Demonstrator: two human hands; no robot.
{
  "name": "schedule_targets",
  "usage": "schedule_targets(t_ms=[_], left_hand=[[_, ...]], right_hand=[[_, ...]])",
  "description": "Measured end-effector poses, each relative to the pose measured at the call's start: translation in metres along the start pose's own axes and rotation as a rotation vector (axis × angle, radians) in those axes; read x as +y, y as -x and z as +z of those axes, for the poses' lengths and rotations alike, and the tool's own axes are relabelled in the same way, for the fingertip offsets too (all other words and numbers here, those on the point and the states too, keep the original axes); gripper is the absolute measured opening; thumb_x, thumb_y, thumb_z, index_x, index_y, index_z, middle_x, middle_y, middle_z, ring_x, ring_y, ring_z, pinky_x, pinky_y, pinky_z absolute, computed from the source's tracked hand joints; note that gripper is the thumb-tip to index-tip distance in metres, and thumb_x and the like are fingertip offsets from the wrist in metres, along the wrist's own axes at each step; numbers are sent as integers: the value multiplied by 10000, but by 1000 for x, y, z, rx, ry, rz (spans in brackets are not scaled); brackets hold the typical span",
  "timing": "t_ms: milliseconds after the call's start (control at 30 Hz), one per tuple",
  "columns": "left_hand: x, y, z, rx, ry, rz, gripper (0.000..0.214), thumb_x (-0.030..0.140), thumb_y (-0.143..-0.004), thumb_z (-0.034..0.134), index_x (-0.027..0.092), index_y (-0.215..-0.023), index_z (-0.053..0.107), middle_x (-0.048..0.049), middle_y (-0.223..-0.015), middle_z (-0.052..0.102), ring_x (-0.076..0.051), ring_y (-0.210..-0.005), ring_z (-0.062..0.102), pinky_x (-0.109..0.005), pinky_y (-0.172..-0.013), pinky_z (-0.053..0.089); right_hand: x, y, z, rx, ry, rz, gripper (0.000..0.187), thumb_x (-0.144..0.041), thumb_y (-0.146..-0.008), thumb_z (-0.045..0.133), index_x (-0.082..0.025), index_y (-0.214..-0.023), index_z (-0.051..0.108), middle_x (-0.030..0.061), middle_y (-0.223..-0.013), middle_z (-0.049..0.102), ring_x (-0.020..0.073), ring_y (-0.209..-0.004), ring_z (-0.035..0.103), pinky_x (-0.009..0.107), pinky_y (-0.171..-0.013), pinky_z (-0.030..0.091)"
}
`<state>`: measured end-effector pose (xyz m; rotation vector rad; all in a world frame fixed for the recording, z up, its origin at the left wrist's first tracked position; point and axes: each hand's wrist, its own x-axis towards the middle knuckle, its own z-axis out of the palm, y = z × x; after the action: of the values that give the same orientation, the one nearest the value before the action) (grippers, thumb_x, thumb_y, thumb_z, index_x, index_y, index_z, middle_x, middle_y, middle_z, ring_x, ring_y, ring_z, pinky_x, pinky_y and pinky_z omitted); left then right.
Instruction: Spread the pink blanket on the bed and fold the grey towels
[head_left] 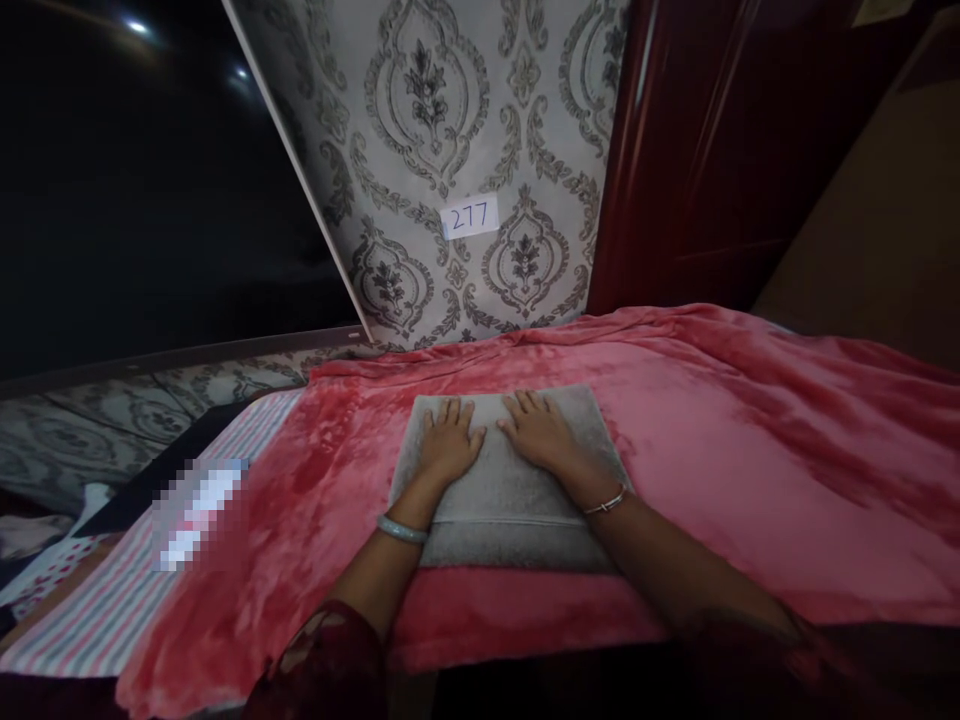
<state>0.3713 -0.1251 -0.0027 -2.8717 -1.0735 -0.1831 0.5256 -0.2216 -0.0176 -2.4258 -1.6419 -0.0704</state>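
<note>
Resting hands, open, flat on grey towel

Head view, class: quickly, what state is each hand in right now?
Left hand: open, flat on the folded grey towel, holding nothing.
Right hand: open, flat on the same towel, holding nothing.

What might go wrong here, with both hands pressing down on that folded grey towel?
The folded grey towel lies on a loose, rumpled pink fleece blanket, so it might slide under the flat left hand and right hand. The thin metal bracelet on the right wrist sits close to the towel's edge and might snag its pile.
</note>
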Motion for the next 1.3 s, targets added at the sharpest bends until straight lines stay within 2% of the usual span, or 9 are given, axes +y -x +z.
schedule_targets(t_ms=[300, 467, 600, 667, 800, 933, 1067, 1233, 1300], left_hand=[[2, 3, 3, 82, 37, -9, 616, 464, -1001, 386, 146, -1527, 433, -202, -1601, 370, -342, -1514, 284, -571, -1215, 227], [3, 7, 2, 134, 26, -62, 606, 457, -993, 411, 117, -1488, 481, -230, -1560, 423, -358, -1493, 315, -534, -1198, 268], [10, 5, -6, 111, 26, -82, 599, 444, -996, 407, 103, -1485, 472, -248, -1560, 411, -375, -1492, 311, -572, -1189, 268], [24, 2, -11, 59, 64, -4, 593, 420, -1001, 393, 118, -1510, 433, -231, -1589, 378, -361, -1500, 302, -594, -1193, 255], [67, -1, -10, -77, 175, 340, 601, 413, -1017, 348, 185, -1573, 326, -143, -1652, 298, -277, -1538, 237, -555, -1240, 184], [90, 2, 4, -67, 182, 377, 622, 462, -1027, 310, 168, -1574, 326, -153, -1657, 277, -278, -1549, 201, -562, -1250, 152], [65, 7, 5, -30, 98, 196, 667, 551, -991, 397, 215, -1567, 364, -158, -1655, 281, -335, -1539, 220, -580, -1227, 204], [-16, 25, -5, -35, 50, -105, 663, 526, -983, 401, 182, -1550, 394, -177, -1645, 289, -351, -1534, 231, -589, -1208, 237], [-47, 43, -6, 3, 137, -187, 630, 462, -979, 408, 142, -1521, 429, -192, -1618, 348, -329, -1501, 323, -542, -1193, 302]], right_hand=[[45, 21, 6, 78, 53, 119, 609, -434, -1038, 348, -95, -1541, 402, 165, -1615, 305, 306, -1502, 257, 527, -1214, 199], [59, 16, 0, 175, -204, 166, 569, -270, -996, 297, -83, -1508, 462, 159, -1529, 454, 265, -1437, 399, 493, -1207, 287], [63, 15, -7, 349, -308, 109, 650, -169, -934, 266, -63, -1571, 345, 135, -1542, 444, 217, -1440, 397, 425, -1205, 332], [60, 21, -4, 384, -316, 66, 670, -132, -893, 298, -34, -1552, 366, 139, -1543, 442, 214, -1448, 383, 414, -1216, 313], [52, 36, 11, 235, -158, 39, 591, -101, -895, 330, -51, -1456, 511, 145, -1521, 472, 247, -1436, 393, 446, -1209, 292], [51, 41, 16, 203, -60, 50, 568, -106, -928, 317, -74, -1462, 508, 133, -1533, 460, 256, -1441, 380, 450, -1192, 297], [52, 40, 15, 221, -53, 38, 554, -124, -937, 322, -94, -1451, 525, 134, -1518, 479, 251, -1421, 408, 449, -1184, 303], [52, 40, 14, 204, -46, 37, 557, -115, -929, 320, -82, -1443, 532, 137, -1514, 484, 261, -1411, 420, 447, -1168, 322], [50, 40, 13, 196, -49, 42, 565, -103, -920, 319, -66, -1445, 526, 142, -1517, 478, 266, -1408, 423, 449, -1168, 324]])
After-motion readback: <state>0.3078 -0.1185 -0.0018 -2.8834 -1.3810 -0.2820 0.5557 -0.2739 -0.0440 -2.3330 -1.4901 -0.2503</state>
